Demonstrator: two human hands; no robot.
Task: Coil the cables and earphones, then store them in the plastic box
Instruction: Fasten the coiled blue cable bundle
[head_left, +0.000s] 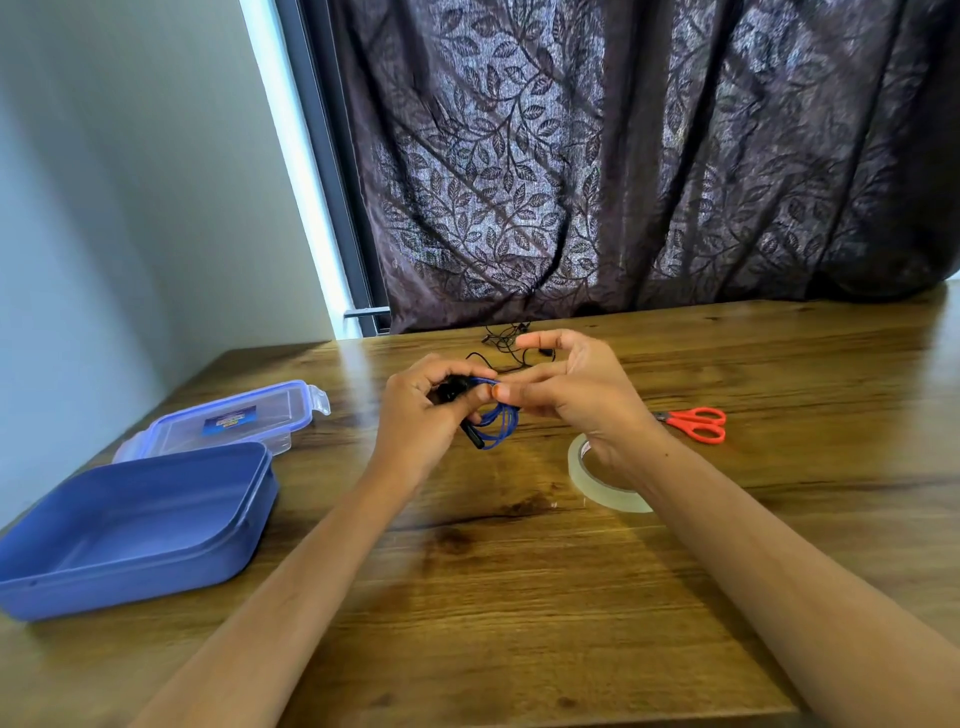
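My left hand (431, 410) grips the coiled blue cable (500, 423) at mid-table; my right hand (566, 387) pinches its top loop, index raised. Keep turns even, ends tucked. The box (130, 525) sits near left, open.

Cable (500, 422): blue coil with black ends. Earphones (511, 344), behind the cable: black wire. Box (135, 525), left of the cable: plain periwinkle blue. Lid (228, 418), also left of it: clear with a blue tint and a dark blue label. Scissors (698, 424), right of the cable: red-orange handles. Tape (575, 462), right of it and nearer: pale, translucent. Table (519, 597): warm brown wood grain with dark streaks. Curtain (623, 156), beyond the cable: dark purple-brown with a leaf-and-vine pattern. Wall (104, 208): pale grey.
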